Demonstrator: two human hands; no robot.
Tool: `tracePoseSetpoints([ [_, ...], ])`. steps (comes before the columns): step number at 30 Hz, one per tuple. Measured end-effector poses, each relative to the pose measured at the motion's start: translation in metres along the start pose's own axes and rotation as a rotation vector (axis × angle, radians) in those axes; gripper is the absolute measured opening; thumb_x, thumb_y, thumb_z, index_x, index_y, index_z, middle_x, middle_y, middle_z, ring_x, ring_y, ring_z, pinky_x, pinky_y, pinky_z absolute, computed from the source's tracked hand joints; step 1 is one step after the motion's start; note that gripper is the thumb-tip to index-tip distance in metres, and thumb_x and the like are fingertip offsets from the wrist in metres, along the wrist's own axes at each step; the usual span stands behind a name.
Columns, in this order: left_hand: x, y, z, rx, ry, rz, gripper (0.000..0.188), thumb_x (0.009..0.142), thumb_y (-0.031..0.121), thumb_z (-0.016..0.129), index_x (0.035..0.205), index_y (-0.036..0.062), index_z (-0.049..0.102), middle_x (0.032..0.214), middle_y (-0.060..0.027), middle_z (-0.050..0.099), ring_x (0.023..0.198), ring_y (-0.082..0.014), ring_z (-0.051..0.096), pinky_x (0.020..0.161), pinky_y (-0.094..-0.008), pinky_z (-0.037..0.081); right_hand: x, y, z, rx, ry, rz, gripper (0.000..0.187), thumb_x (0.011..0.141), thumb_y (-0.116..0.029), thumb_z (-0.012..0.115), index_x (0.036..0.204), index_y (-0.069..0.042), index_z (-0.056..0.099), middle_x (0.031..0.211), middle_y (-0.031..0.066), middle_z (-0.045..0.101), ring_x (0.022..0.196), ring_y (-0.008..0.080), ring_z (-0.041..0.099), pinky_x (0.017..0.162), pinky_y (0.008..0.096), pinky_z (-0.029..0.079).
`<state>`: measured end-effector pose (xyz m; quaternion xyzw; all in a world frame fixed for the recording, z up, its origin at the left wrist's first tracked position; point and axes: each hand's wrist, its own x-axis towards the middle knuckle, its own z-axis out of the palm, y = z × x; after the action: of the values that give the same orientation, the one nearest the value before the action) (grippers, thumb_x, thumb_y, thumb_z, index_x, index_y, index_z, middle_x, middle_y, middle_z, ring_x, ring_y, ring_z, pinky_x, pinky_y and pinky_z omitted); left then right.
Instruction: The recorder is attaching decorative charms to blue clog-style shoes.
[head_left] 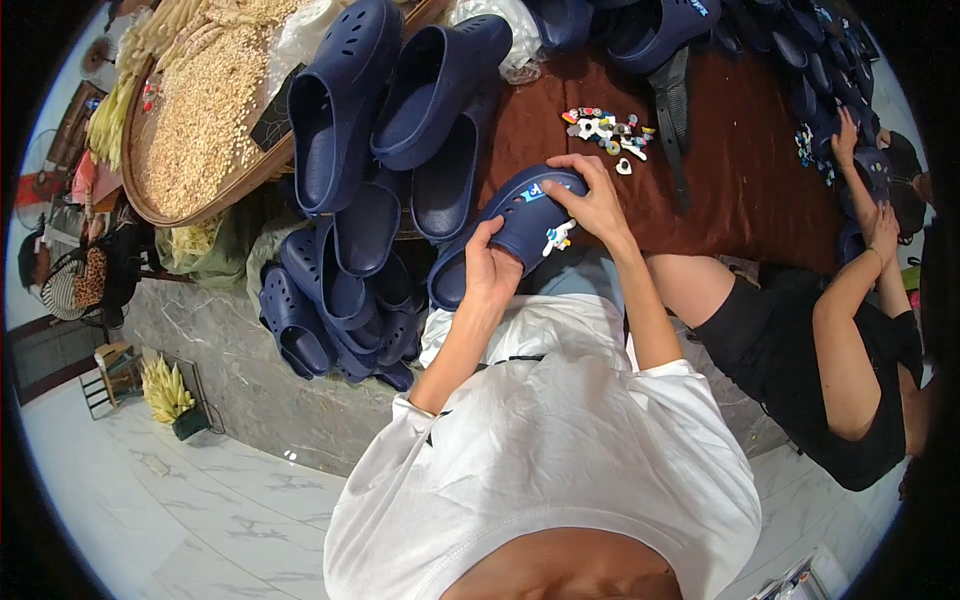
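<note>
I hold a navy blue clog point(505, 232) at the near edge of the dark red table point(730, 150). My left hand point(490, 270) grips its heel end from below. My right hand point(592, 200) rests on its toe part, thumb and fingers pressed on the upper. A small white charm point(558, 238) sticks out of the clog's side, and a blue and white charm point(535, 192) sits on its top. A little heap of colourful charms point(605, 128) lies on the table just beyond my right hand.
Several navy clogs point(375, 150) are piled to my left and more point(700, 25) along the table's far side. A round woven tray of grain point(205, 110) stands at the left. A person in black point(830, 340) at my right handles clogs. A black strap point(672, 110) lies by the charms.
</note>
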<state>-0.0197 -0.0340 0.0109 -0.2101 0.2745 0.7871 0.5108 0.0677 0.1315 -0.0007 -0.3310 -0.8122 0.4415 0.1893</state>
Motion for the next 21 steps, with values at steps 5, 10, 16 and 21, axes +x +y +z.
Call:
tracePoseSetpoints([
  [5,0.004,0.001,-0.015,-0.015,-0.005,-0.011,0.045,0.088,0.014,0.052,0.127,-0.0056,0.043,0.127,-0.0228,0.055,0.117,-0.0342,0.056,0.106,-0.0490,0.041,-0.004,-0.003,-0.006,0.017,0.020,-0.082,0.034,0.079,-0.027,0.073,0.109,-0.011,0.067,0.106,0.0099,0.058,0.108,0.0278,0.055,0.095,0.0380,0.043],
  [10,-0.004,0.002,-0.014,0.020,0.027,-0.036,0.045,0.088,0.014,0.051,0.128,-0.0046,0.043,0.128,-0.0226,0.055,0.119,-0.0355,0.055,0.104,-0.0519,0.041,0.012,0.012,-0.011,0.106,0.196,-0.002,0.022,0.089,-0.019,0.065,0.105,-0.005,0.066,0.094,0.0097,0.063,0.084,0.0203,0.064,0.077,0.0319,0.050],
  [16,-0.005,0.003,-0.012,-0.023,0.040,-0.040,0.040,0.089,0.014,0.052,0.124,-0.0036,0.045,0.127,-0.0186,0.056,0.118,-0.0321,0.056,0.106,-0.0466,0.041,0.046,0.050,-0.011,-0.180,0.467,-0.007,0.033,0.085,-0.020,0.069,0.108,-0.004,0.051,0.096,0.0140,0.060,0.077,0.0255,0.064,0.071,0.0400,0.049],
  [21,-0.009,0.000,-0.011,-0.041,0.028,-0.028,0.038,0.089,0.013,0.050,0.123,-0.0022,0.046,0.126,-0.0172,0.056,0.119,-0.0311,0.055,0.106,-0.0460,0.040,0.058,0.061,-0.014,-0.302,0.436,0.022,0.028,0.085,-0.023,0.068,0.102,-0.004,0.055,0.091,0.0120,0.064,0.077,0.0272,0.064,0.068,0.0409,0.048],
])
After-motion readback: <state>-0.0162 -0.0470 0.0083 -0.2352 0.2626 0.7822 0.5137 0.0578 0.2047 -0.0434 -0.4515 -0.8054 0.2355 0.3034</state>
